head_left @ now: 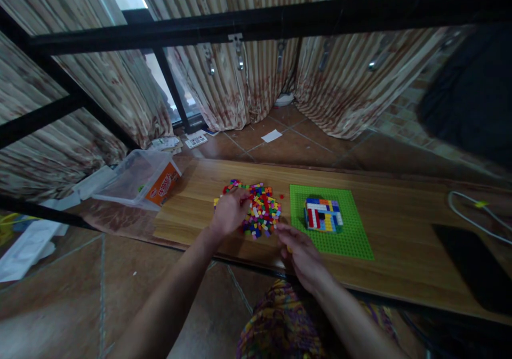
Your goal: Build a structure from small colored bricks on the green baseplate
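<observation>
Along a wooden desk (400, 225), before a black bar (256, 20) hung with metal hooks, a person's two bare hands attend to a heap of small, many-coloured bricks (262, 217). The left hand (230, 210) reaches over the heap's left side, thumb and fingers drawn in low by the red pieces; whether it grips one, I cannot tell from where I stand. The right hand (302, 251) hovers by the heap's near right corner, fingers curled and narrow, a small yellow brick (289, 249) showing in their hold. Just right of the heap, a multicoloured brick build (323, 215) sits on a green baseplate (360, 244), whose studs presumably keep it from sliding. The heap appears spread flat and central so that colours show and both hands reach them. By the desk's left end, a clear plastic bin (132, 180) with an orange label stands well apart, seemingly placed to give the left arm room. The desk's near edge runs below the hands, with the forearms crossing it. A narrow strip of wood, bearing one loose red brick (281, 196), divides heap from baseplate. Wider wood stretches right, towards a flat black slab (474, 265) and a white cable (449, 200), leaving sideways room.
</observation>
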The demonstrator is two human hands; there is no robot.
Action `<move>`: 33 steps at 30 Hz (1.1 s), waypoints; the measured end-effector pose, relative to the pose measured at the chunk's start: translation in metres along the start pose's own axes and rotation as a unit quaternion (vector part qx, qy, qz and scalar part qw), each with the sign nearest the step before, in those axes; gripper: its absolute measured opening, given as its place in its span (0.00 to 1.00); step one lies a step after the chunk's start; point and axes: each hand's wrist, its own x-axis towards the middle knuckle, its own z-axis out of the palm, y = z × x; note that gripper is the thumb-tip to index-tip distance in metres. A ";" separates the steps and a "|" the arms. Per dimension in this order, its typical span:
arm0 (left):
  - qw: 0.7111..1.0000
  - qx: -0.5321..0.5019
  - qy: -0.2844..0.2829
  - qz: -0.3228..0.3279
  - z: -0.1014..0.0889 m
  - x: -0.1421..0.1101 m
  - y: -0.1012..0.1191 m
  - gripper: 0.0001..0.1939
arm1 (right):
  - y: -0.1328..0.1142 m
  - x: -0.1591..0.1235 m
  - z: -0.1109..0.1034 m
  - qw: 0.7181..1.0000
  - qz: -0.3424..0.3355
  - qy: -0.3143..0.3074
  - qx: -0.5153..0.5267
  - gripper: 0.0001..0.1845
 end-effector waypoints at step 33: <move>0.961 -0.001 0.226 -0.162 0.040 -0.041 -0.029 0.26 | 0.006 -0.042 -0.035 0.990 0.058 -0.113 0.065 0.32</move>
